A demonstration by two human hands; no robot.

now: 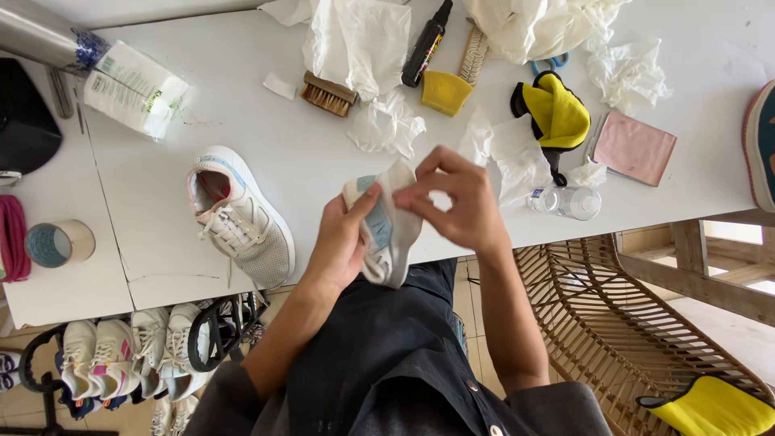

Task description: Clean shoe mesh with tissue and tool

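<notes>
While the left hand (337,246) grips a white-and-blue sneaker (386,234) above the lap — just off the white table (242,121) edge — the right hand (458,202) pinches a white cloth (401,173) against the shoe's upper. Its mate (240,214) lies on the table nearby.

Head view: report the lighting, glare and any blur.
Head view: soft, even daylight on the white table; faint shadows beside the sneaker on the table; bright glare at the lower right edge; wide-angle bending at the borders; left hand and right hand sharp.
</notes>
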